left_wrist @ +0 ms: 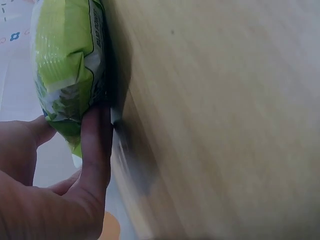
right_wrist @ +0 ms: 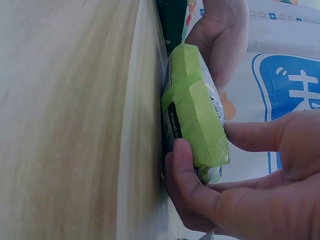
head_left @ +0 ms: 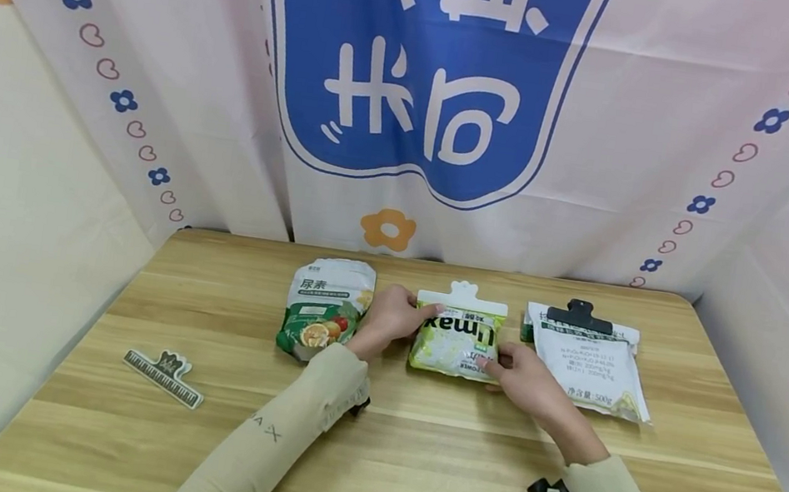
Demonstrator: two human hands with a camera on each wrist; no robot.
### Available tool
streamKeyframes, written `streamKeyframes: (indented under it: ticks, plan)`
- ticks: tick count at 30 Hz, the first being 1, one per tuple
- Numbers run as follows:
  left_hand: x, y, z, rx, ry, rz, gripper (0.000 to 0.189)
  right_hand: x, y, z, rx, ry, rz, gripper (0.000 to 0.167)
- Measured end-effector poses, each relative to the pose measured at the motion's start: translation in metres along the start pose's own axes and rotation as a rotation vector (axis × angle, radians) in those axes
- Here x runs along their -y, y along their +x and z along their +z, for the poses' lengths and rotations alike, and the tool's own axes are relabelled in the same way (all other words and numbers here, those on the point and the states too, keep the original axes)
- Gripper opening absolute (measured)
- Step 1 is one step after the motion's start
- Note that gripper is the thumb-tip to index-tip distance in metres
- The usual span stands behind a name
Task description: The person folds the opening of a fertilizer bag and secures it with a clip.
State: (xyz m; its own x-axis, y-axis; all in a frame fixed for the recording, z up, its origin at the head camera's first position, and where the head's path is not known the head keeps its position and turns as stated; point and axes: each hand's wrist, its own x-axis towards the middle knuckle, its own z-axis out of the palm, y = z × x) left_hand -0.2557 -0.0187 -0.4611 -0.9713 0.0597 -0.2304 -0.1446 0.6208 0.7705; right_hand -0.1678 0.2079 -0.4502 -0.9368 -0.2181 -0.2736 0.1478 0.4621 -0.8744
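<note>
A yellow-green and white bag [head_left: 455, 343] lettered "Umax" lies at the back middle of the table, a white clip [head_left: 464, 296] across its top edge. My left hand [head_left: 390, 319] grips its upper left side, thumb on the front; in the left wrist view a finger [left_wrist: 96, 150] reaches under the bag [left_wrist: 67, 60]. My right hand [head_left: 529, 381] pinches the lower right corner. The right wrist view has that thumb [right_wrist: 255, 135] on the printed front of the bag [right_wrist: 195, 110] and the fingers curled beneath.
Left of the bag stands a green and white pouch [head_left: 328, 308] with fruit printed on it. To the right lies a white bag [head_left: 585, 365] with a black clip [head_left: 580, 316]. A piano-key patterned clip [head_left: 164, 373] rests at the table's left. A printed curtain [head_left: 594, 224] hangs behind.
</note>
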Motion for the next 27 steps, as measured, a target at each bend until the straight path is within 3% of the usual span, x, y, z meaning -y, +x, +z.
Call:
streamKeyframes:
  ticks: [8,12,14,20,27]
  plan:
    - [0.001,-0.001,-0.001,0.003,0.032,0.023,0.068,0.003,-0.001,0.003,-0.021,-0.046,0.008,0.018]
    - [0.002,-0.001,0.0,0.003,0.034,0.021,0.068,0.004,-0.002,0.003,-0.041,-0.097,0.028,0.021]
    - [0.002,-0.001,0.001,0.003,0.04,0.021,0.067,0.005,-0.003,0.003,-0.043,-0.107,0.039,0.028]
    - [0.002,-0.001,0.0,0.017,0.048,0.027,0.066,0.007,-0.004,0.004,-0.034,-0.076,0.058,0.076]
    - [-0.001,-0.004,-0.004,0.064,0.031,0.004,0.063,0.013,-0.007,0.003,-0.019,-0.11,0.066,0.088]
